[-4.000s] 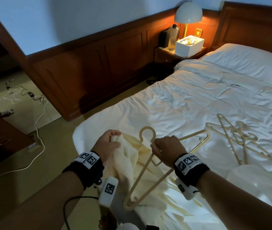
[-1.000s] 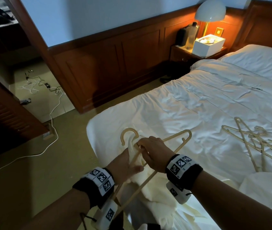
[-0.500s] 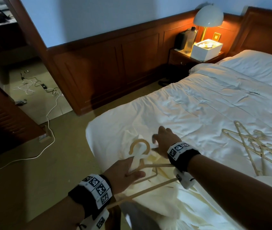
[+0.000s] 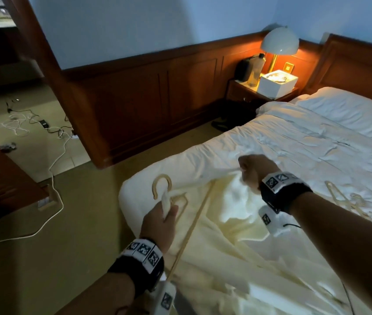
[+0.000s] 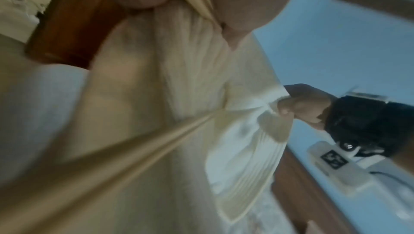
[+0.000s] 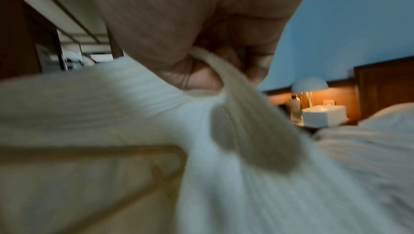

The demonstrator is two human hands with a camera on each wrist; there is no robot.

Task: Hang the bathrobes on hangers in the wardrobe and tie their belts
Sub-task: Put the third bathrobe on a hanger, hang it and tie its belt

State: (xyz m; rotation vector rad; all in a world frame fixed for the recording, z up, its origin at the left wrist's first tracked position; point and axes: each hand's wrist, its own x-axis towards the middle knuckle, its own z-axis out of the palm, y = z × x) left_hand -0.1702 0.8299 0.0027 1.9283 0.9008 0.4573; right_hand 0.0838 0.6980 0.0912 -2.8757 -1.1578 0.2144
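Left grip clamps hanger neck and cloth; right grip fists bathrobe edge.

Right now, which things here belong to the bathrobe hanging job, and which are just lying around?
Job:
bathrobe, gripped by both hands
hanger under it
spare hangers on the bed

Lying about:
lamp
bottle
white box
floor cables
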